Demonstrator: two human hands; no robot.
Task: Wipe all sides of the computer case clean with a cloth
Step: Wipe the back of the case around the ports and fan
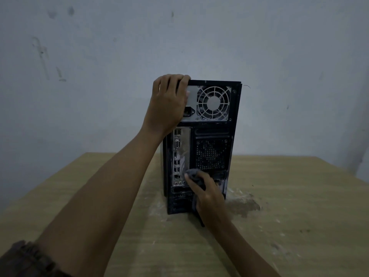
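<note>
Lower left corner of the frame: a dark sleeve (26, 260) covers the upper part of the left arm. The bare forearm runs diagonally up toward the centre.

Lower half of the frame: a light wood-grain desk (289, 226) carries the work. A dark stain (244, 206) with pale dusty marks around it lies on the desk surface, just right of the case base.

Centre, lower: the right hand (209, 196) enters from the lower right. Its fingers are curled round a bunched grey cloth (193, 175) and press it against the lower rear panel of the case. A loose tail of the cloth hangs below the hand and reaches down toward the desk.

Centre: the black computer case (211, 132) stands upright on the desk, rear panel toward the camera.
- The cloth contacts the panel just right of the port plate (179, 156) and just below the perforated vent (211, 154).
- The power supply fan grille (213, 102) sits in the upper part of the panel, well above the right hand.

Centre, upper: the left hand (169, 100) grips the upper left corner of the case. The fingers are curled over the top edge and the palm lies against the rear panel, beside the fan grille.

Background: a pale wall (99, 56) with dark scuff marks fills the upper half of the frame.
</note>
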